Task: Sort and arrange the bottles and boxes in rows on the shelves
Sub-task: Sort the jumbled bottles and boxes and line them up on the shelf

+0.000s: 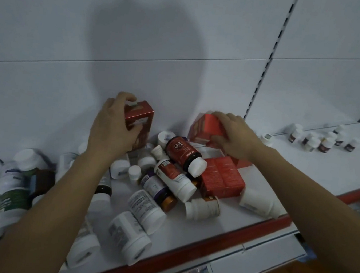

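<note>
My left hand (111, 127) grips a dark red box (140, 119) that stands upright against the shelf's back panel. My right hand (235, 135) holds a brighter red box (207, 127), tilted, near the back panel. Between and below my hands lies a jumble of bottles on the white shelf (210, 218): a red bottle marked Fe (182, 153) with a white cap, white-capped bottles lying on their sides, and another red box (222, 178) lying flat.
A group of small white-capped bottles (319, 138) stands upright at the far right of the shelf. More bottles (14, 184) crowd the left end. The shelf's front edge has a red strip (219, 243). A slotted upright (268, 56) divides the back panel.
</note>
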Available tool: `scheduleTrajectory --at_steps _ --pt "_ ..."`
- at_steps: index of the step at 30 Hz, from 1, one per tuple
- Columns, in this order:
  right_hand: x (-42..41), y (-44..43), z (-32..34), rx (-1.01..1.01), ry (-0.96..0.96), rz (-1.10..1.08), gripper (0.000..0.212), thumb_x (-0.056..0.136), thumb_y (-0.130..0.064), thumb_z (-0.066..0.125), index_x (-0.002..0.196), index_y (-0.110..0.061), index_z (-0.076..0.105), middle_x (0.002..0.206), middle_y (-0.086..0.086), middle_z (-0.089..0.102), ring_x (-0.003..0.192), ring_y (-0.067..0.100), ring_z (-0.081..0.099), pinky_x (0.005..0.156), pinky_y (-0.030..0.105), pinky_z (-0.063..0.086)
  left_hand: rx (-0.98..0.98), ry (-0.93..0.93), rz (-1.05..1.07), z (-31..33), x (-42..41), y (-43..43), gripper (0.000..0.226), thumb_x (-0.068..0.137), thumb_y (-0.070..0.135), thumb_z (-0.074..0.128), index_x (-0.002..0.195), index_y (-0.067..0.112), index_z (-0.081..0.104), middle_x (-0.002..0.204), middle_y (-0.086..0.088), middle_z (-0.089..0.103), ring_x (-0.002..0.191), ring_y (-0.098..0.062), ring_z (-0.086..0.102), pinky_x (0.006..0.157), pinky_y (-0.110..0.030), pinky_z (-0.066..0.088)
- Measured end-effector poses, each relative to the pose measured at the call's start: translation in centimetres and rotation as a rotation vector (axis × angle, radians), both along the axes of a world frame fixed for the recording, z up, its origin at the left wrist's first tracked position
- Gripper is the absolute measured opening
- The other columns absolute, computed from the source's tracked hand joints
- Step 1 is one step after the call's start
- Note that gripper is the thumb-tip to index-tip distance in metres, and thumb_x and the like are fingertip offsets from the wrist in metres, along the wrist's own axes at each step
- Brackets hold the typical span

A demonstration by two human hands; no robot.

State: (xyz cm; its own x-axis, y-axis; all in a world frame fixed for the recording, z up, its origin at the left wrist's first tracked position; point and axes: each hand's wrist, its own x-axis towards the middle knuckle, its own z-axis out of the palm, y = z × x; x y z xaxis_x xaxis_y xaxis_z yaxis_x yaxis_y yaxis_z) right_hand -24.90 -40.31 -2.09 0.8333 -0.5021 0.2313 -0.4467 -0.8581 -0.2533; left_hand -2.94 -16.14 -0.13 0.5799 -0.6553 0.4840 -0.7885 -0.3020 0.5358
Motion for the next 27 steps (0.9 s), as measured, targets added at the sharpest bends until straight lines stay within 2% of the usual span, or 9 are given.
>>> scheduleTrajectory --at_steps 5,9,12,14,16,18,20,23,27 --pt "3.0 1.9 5.6 -0.017 -0.103 0.15 0.061 0.101 -0.044 0.052 0.15 -0.014 0.03 0.122 0.013 0.06 0.096 0.027 0.058 0.086 0.038 0.048 -0.162 0.084 0.037 2.1 0.3 3.4 0.055 0.084 0.022 0.077 0.131 0.027 0.049 0.126 -0.005 0.06 0.112 -0.02 0.059 0.096 -0.042 0.052" --pt "8.3 6.0 10.4 -0.014 -0.131 0.303 0.06 0.101 -0.051 0.05 0.147 -0.016 0.034 0.103 -0.003 0.057 0.077 0.011 0.057 0.067 0.023 0.043 -0.257 0.073 0.193 5.0 2.6 9.1 0.054 0.081 0.025 0.077 0.129 0.03 0.052 0.115 -0.004 0.063 0.102 -0.019 0.062 0.093 -0.041 0.052" --pt "13.4 10.4 12.2 0.05 -0.11 0.459 0.054 0.101 -0.05 0.049 0.143 -0.022 0.031 0.098 -0.004 0.061 0.078 0.002 0.061 0.062 0.015 0.045 -0.287 0.047 0.331 7.1 4.8 15.6 0.05 0.078 0.029 0.073 0.124 0.036 0.053 0.111 0.0 0.065 0.099 -0.016 0.064 0.091 -0.04 0.053" --pt "17.1 14.3 12.8 0.079 -0.092 0.572 0.054 0.101 -0.051 0.049 0.143 -0.025 0.03 0.092 -0.01 0.06 0.077 0.0 0.062 0.06 0.01 0.046 -0.319 0.035 0.412 8.3 5.8 20.8 0.047 0.078 0.028 0.071 0.12 0.042 0.054 0.103 0.008 0.063 0.094 -0.007 0.064 0.092 -0.034 0.053" --pt "20.7 19.0 13.3 0.075 -0.068 0.688 0.056 0.099 -0.054 0.049 0.143 -0.026 0.03 0.092 -0.018 0.058 0.076 -0.006 0.061 0.063 0.005 0.043 -0.32 0.009 0.513 9.1 6.8 26.5 0.047 0.081 0.02 0.073 0.117 0.043 0.052 0.093 0.02 0.059 0.084 0.009 0.06 0.084 -0.016 0.049" --pt "24.3 24.1 13.7 0.078 -0.052 0.815 0.057 0.098 -0.056 0.05 0.144 -0.028 0.031 0.097 -0.014 0.063 0.08 -0.003 0.064 0.069 0.009 0.045 -0.33 -0.021 0.62 9.5 7.7 32.5 0.047 0.082 0.015 0.073 0.116 0.041 0.052 0.091 0.023 0.058 0.081 0.014 0.059 0.079 -0.009 0.046" --pt "27.5 29.4 14.1 0.089 -0.049 0.934 0.058 0.097 -0.057 0.05 0.144 -0.03 0.031 0.105 -0.006 0.068 0.083 0.007 0.068 0.075 0.024 0.053 -0.361 -0.023 0.712 9.7 8.6 38.5 0.047 0.082 0.014 0.072 0.117 0.041 0.053 0.096 0.015 0.061 0.085 0.004 0.062 0.087 -0.022 0.052" --pt "32.0 37.4 14.8 0.15 -0.031 1.086 0.059 0.095 -0.06 0.051 0.144 -0.033 0.032 0.105 -0.004 0.071 0.081 0.007 0.071 0.073 0.028 0.058 -0.363 -0.006 0.833 9.7 9.2 46.5 0.049 0.081 0.017 0.073 0.122 0.038 0.055 0.11 0.007 0.064 0.098 -0.01 0.066 0.089 -0.038 0.056" --pt "37.2 47.8 14.6 0.172 0.056 1.234 0.056 0.094 -0.06 0.054 0.141 -0.035 0.038 0.102 -0.01 0.072 0.08 0.003 0.072 0.073 0.028 0.06 -0.371 0.018 0.92 8.9 9.7 55.1 0.048 0.084 0.02 0.073 0.125 0.035 0.055 0.117 0.006 0.065 0.1 -0.004 0.066 0.083 -0.031 0.055"
